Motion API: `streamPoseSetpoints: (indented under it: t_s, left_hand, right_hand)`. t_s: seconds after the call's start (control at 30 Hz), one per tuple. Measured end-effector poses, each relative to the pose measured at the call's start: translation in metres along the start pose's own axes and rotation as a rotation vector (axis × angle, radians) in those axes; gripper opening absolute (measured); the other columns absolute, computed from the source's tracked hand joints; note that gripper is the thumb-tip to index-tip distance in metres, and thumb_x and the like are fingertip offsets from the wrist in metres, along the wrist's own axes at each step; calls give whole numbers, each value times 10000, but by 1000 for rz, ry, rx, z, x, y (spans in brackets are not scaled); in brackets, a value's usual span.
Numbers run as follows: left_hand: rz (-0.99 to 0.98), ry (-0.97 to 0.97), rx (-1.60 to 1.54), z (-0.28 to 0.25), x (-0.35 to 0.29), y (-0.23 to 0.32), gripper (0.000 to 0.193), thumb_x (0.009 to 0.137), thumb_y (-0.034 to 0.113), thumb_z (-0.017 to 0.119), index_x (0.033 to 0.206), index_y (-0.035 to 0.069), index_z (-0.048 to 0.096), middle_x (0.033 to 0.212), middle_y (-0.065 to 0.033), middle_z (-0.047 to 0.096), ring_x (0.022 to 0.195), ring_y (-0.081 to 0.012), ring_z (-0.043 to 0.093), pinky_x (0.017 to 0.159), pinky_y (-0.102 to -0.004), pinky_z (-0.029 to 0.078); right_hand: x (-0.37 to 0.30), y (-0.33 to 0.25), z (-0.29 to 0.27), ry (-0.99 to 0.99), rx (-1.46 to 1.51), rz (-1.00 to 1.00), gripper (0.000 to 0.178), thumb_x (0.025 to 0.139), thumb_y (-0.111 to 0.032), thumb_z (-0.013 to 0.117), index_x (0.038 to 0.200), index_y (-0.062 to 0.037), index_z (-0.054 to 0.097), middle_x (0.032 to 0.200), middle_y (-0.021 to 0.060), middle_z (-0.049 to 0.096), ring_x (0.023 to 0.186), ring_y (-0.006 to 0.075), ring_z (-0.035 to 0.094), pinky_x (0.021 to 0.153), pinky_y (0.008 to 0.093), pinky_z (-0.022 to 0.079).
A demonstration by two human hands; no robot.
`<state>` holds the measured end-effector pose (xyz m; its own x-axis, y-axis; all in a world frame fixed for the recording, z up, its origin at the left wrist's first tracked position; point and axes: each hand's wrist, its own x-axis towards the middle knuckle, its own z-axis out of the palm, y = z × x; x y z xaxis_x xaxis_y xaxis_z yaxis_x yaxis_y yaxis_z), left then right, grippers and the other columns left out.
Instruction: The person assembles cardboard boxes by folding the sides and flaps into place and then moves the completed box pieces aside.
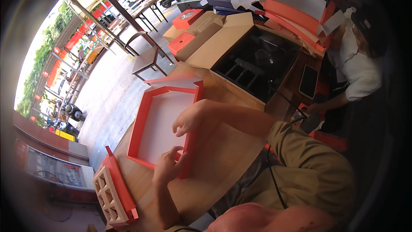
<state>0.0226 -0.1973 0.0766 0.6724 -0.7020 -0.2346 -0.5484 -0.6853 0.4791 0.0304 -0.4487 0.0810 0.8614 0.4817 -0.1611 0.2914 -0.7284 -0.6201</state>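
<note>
A shallow red cardboard box [165, 122] with a white inside lies open on the wooden table in front of me. Its far end flap stands up. My right hand [189, 118] reaches across the box's right wall, fingers curled down on the inner side. At the near right corner, my left hand [168, 166] has its thumb and fingers around the red wall. Part of that wall is hidden by both hands.
To the left, a beige divider grid [109, 195] rests against a folded red cardboard piece. A large brown carton [223, 38] with a black inside stands beyond, near a phone [308, 81] and piled red cardboard. Another person [360, 68] sits at right; a chair [148, 58] stands at far left.
</note>
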Motion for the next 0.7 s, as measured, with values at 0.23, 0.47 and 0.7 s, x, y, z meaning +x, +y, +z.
streamPoseSetpoints:
  t_s: [0.23, 0.47, 0.7]
  left_hand:
    - [70, -32, 365, -35, -16, -83, 816, 603, 388, 919, 1315, 117, 625, 1179, -120, 701, 1116, -327, 640, 1027, -415, 460]
    - [201, 226, 610, -3, 11, -74, 332, 801, 170, 752, 1129, 144, 710, 1009, -70, 718, 1021, -275, 655, 890, -415, 446]
    - [221, 296, 404, 8, 21, -51, 359, 783, 172, 719, 1131, 86, 703, 985, -128, 713, 945, -347, 676, 835, -464, 516]
  right_hand:
    - [50, 65, 25, 411, -5, -122, 413, 1000, -384, 575, 1233, -55, 668, 1169, 163, 698, 1163, 336, 622, 1002, 434, 482]
    - [45, 45, 31, 430, -54, -194, 393, 948, -400, 615, 1102, -55, 722, 1116, 169, 720, 1099, 351, 649, 958, 447, 499]
    - [15, -14, 34, -135, -290, 4, 468, 817, -338, 699, 1205, -76, 697, 1093, 178, 723, 1042, 347, 677, 902, 435, 528]
